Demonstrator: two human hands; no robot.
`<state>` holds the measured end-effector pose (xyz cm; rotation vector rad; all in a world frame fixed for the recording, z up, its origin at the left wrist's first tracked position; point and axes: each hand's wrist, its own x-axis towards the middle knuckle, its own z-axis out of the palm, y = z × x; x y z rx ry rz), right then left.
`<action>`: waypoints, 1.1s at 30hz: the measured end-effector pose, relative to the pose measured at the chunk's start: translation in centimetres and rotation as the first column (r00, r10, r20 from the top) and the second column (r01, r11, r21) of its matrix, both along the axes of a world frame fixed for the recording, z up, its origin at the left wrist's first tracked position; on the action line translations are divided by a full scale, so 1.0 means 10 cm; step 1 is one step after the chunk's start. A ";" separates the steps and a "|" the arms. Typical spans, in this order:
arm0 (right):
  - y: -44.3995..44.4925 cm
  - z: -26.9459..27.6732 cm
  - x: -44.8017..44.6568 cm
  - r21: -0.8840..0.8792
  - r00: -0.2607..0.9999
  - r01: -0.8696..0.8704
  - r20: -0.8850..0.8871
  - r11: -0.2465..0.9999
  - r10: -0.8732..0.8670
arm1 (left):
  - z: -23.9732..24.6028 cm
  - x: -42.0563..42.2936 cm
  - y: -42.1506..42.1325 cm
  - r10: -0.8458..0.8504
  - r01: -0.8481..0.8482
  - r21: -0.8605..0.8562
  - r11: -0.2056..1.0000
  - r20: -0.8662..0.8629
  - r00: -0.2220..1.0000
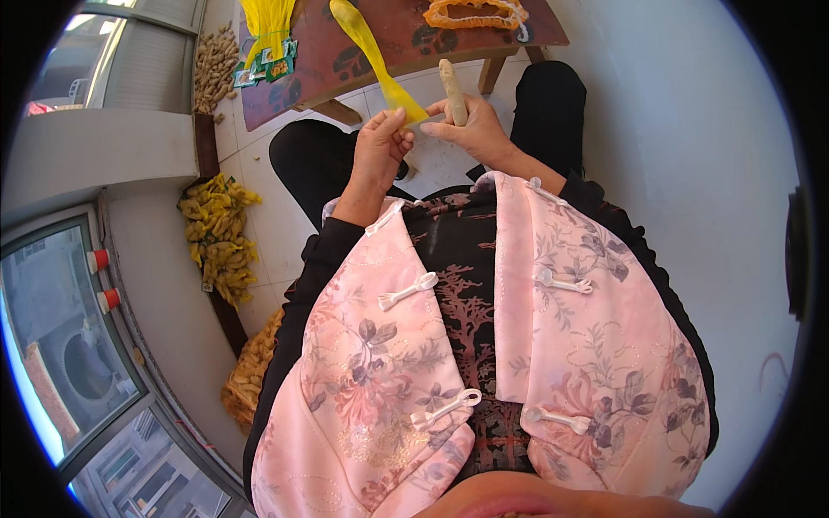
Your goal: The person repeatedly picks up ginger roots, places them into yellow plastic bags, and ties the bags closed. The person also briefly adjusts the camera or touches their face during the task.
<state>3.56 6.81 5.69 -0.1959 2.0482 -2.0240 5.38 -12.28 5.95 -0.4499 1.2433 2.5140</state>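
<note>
My left hand (381, 150) pinches the near end of a yellow mesh net bag (379, 68) between thumb and fingers. The bag stretches away over the edge of a dark red table (414, 60), and its far end lies on the tabletop with something pale inside. My right hand (478, 128) holds a pale, knobbly root-like piece (453, 92) upright between its fingers, while its fingertips reach to the right side of the net's near end. Whether those fingertips grip the mesh cannot be told.
Yellow nets with green tags (269, 39) hang at the table's left; an orange mesh bag (476, 13) lies at its back. Loose roots (215, 65) lie on the floor at the left. Filled yellow nets (223, 236) and a filled sack (251, 372) stand along the left wall.
</note>
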 end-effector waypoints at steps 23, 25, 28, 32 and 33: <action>-0.17 0.26 -0.07 0.145 0.950 0.098 -0.308 0.985 -0.049 | 0.12 0.04 0.01 -0.132 -0.205 -0.679 0.705 -0.410 0.903; -0.17 0.26 -0.08 0.118 0.960 0.100 -0.274 0.988 -0.064 | 0.09 0.00 -0.01 -0.148 -0.279 -0.738 0.615 -0.456 0.878; -0.16 0.28 -0.08 0.088 0.970 0.105 -0.230 0.991 -0.082 | 0.16 -0.01 0.00 -0.135 -0.412 -0.734 0.540 -0.558 0.818; -0.14 0.28 -0.07 0.058 0.974 0.103 -0.209 0.993 -0.089 | 0.30 -0.02 0.02 -0.278 -0.552 -0.788 0.272 -0.613 0.739; -0.14 0.27 -0.06 0.061 0.974 0.108 -0.207 0.992 -0.093 | 0.36 -0.03 0.02 -0.331 -0.568 -0.797 0.205 -0.602 0.726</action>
